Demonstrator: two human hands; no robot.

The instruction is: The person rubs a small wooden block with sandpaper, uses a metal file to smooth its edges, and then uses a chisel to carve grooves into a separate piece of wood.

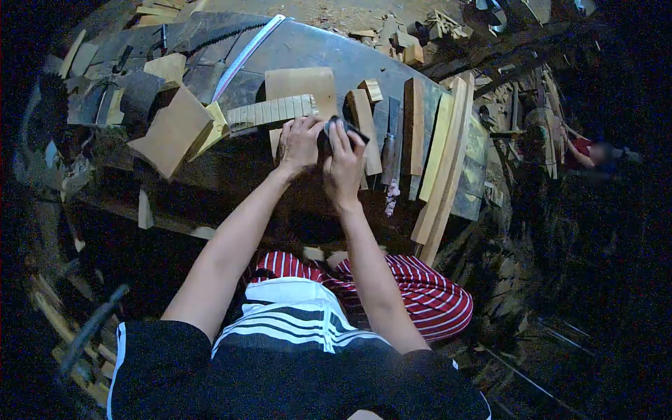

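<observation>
My left hand (299,145) has its fingers curled at the right end of a pale wooden strip (271,113) scored with crosswise lines. What those fingers grip is hidden. Close beside it, my right hand (343,164) is closed around a small dark object (360,135), whose kind I cannot make out. Behind both hands lies a flat light-brown board (301,82). To the right of my right hand lie a narrow wooden block (364,133) and a chisel-like tool (389,157) with a pinkish, ragged lower end.
A long metal ruler (248,57) and a saw blade (224,35) lie at the back left of the workbench (329,49). An angular cut board (171,133) sits left. Long wooden strips (448,168) line the right edge. Another person (584,150) is far right.
</observation>
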